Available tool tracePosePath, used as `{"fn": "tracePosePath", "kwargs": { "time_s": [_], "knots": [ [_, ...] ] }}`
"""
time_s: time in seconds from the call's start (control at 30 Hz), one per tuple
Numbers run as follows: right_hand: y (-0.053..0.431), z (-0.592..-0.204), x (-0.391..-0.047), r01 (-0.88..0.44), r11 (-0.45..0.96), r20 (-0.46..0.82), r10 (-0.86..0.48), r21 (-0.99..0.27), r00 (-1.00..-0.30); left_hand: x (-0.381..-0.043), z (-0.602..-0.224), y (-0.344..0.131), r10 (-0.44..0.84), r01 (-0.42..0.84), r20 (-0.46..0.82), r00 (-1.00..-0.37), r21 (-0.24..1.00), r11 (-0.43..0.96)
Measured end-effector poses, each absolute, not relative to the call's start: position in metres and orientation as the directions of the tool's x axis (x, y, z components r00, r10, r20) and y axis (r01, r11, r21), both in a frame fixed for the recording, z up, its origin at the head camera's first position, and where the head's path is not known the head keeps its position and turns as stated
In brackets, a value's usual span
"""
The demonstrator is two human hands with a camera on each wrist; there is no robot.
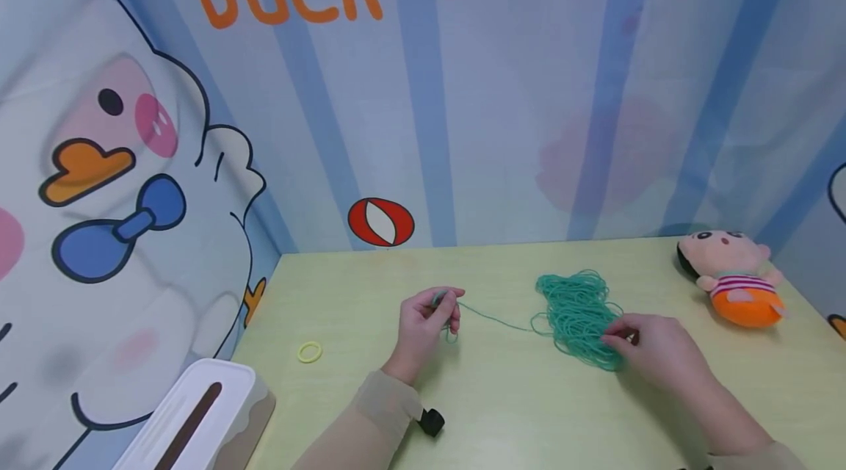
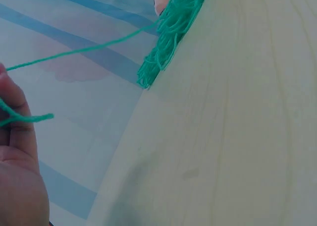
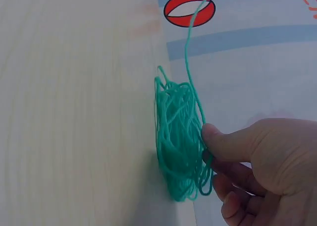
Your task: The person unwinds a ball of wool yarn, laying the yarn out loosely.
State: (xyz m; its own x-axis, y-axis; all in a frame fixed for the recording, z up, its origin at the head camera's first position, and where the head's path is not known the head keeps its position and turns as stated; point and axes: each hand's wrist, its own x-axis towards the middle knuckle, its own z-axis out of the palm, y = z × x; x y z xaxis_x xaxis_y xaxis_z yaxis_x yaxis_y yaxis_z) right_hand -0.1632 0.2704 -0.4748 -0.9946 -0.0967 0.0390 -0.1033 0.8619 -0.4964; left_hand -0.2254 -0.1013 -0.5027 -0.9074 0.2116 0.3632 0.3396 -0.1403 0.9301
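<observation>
A loose heap of green yarn (image 1: 581,319) lies on the pale table, right of centre. My left hand (image 1: 429,319) is raised left of the heap and pinches the yarn's end part, with a short tail sticking out past the fingers in the left wrist view. One strand (image 2: 99,46) runs from that hand across to the heap. At the heap's right edge my right hand (image 1: 654,349) pinches a strand between thumb and forefinger. The right wrist view shows this hand (image 3: 257,161) beside the bundle, its other fingers curled below.
A plush doll (image 1: 736,279) lies at the back right. A yellow ring (image 1: 309,352) is on the table at the left, near a white tissue box (image 1: 218,382) with a slot. Behind the table hangs a printed cloth (image 1: 496,88).
</observation>
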Motion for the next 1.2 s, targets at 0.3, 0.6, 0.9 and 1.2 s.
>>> {"fn": "tracePosePath", "kwargs": {
  "time_s": [0.3,0.6,0.9,1.2],
  "knots": [
    [0.197,-0.458,-0.166,-0.323,0.754,0.296,-0.177,-0.572,-0.939,-0.225,-0.503,-0.099,0.26,0.304,0.331,-0.907,0.942,-0.14],
    [0.11,-0.464,-0.184,-0.368,0.597,0.177,-0.355,-0.713,-0.918,-0.225,-0.503,-0.101,0.29,0.303,0.329,-0.899,0.944,-0.13],
    [0.121,-0.448,-0.18,-0.325,0.613,0.279,-0.173,-0.72,-0.944,-0.226,-0.501,-0.1,0.288,0.301,0.314,-0.905,0.949,-0.091],
    [0.17,-0.43,-0.172,-0.327,0.642,0.363,-0.081,-0.694,-0.928,-0.225,-0.501,-0.101,0.304,0.269,0.288,-0.908,0.958,-0.104]
  ]
}}
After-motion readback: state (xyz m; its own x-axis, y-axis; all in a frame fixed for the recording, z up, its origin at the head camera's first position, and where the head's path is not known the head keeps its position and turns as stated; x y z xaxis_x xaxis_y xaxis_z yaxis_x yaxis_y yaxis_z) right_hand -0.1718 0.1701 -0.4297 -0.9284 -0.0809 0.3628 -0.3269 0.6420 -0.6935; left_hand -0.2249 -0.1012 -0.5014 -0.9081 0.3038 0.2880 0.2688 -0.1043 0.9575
